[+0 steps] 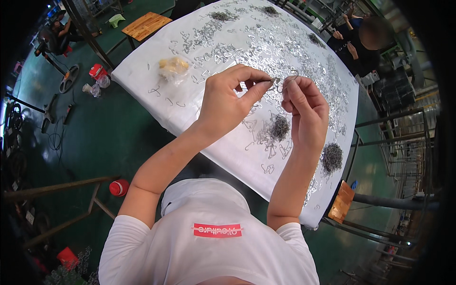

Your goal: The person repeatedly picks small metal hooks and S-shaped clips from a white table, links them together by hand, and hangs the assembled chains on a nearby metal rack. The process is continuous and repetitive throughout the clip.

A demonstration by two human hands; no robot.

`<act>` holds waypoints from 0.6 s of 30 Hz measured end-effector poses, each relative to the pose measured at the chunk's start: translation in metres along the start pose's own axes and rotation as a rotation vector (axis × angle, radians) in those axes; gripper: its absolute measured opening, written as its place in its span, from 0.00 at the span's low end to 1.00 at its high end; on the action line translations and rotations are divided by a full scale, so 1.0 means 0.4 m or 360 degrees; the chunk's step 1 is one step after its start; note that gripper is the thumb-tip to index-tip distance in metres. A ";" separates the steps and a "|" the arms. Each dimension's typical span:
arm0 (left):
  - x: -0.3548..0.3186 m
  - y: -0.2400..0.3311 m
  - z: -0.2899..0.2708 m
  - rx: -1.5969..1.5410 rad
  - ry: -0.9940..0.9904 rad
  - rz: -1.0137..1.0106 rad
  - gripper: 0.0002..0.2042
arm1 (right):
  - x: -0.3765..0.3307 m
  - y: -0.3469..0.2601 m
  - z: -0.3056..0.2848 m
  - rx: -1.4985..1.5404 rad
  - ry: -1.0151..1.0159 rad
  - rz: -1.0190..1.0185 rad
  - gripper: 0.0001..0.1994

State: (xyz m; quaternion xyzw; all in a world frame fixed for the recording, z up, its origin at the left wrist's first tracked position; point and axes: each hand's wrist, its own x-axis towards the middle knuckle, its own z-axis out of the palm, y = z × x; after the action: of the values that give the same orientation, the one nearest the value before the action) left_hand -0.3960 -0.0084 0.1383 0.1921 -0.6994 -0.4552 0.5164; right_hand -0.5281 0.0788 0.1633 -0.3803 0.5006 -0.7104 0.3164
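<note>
Both my hands are raised over a white-covered table (223,161), fingertips close together. My left hand (232,92) pinches a small dark metal piece between thumb and forefinger; its kind is too small to make out. In my right hand (304,104) a thin bent wire hook (295,72) is pinched, its curved end showing above the fingertips. Whether the two pieces touch, I cannot tell. Below my hands lies a dark heap of wire hooks (280,127), with looser hooks around it. Many more shiny hooks (228,52) are spread over the tabletop.
A clear plastic bag with something yellow (174,68) rests on the table's left part. Another dense hook heap (332,157) sits near the right edge. Wooden stools (145,26) stand beside the table. Across it, at the far right, is another person (361,45). A red container (98,72) is on the green floor.
</note>
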 end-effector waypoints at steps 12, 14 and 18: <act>-0.028 -0.065 0.005 -0.0114 0.0002 0.0027 0.06 | -0.012 -0.017 0.030 -0.0218 0.0057 -0.0370 0.03; -0.034 -0.157 -0.009 -0.0157 0.0089 -0.0061 0.07 | -0.025 -0.029 0.030 -0.0238 0.0034 -0.0419 0.04; -0.093 -0.404 -0.035 0.0441 -0.0233 -0.0611 0.08 | -0.058 -0.047 0.039 -0.0221 0.0019 -0.0437 0.04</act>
State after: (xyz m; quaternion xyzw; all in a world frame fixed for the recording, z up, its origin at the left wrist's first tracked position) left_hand -0.4015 -0.0696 -0.0164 0.3569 -0.7415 -0.4575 0.3370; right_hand -0.5041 0.0963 0.1795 -0.4619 0.4935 -0.7130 0.1863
